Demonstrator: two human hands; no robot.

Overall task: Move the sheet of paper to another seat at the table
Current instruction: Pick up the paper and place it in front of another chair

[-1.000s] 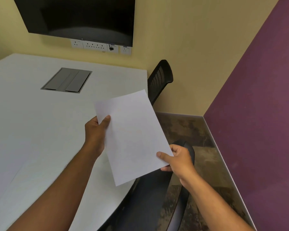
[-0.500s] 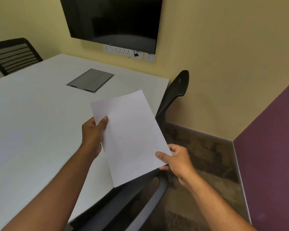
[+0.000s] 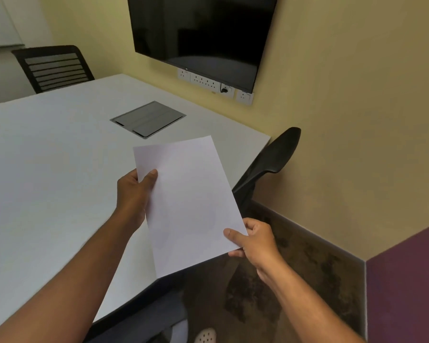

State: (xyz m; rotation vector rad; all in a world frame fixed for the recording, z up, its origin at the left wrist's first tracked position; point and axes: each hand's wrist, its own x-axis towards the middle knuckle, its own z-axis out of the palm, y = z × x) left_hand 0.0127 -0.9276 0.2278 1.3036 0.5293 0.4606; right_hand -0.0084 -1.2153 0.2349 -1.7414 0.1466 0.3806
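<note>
A person's two bare hands hold one blank white sheet of paper (image 3: 187, 206) in the air, above the near right edge of a white table (image 3: 47, 169) and partly out past that edge over the floor. The left hand (image 3: 134, 194) grips the sheet's left edge near its upper corner, thumb pressed on top and fingers hidden underneath. The right hand (image 3: 255, 240) pinches the lower right corner, thumb on top and fingers curled below. The sheet is tilted, its upper edge pointing away and to the right. It touches nothing but the two hands. Two black chairs are in view: one with a slatted back (image 3: 53, 68) at the far left side of the table, and one (image 3: 270, 162) tucked at the table's far right corner, seen edge-on. One grey rectangular cable hatch (image 3: 148, 119) is set flush into the tabletop. On the yellow wall hangs one dark screen (image 3: 201, 33), with one row of white power sockets (image 3: 214, 85) under it; a single black plug sits in one of them. A purple wall panel (image 3: 406, 280) stands at the right. Near the bottom edge, one white perforated shoe (image 3: 206, 335) shows on the brown floor (image 3: 295, 263).
</note>
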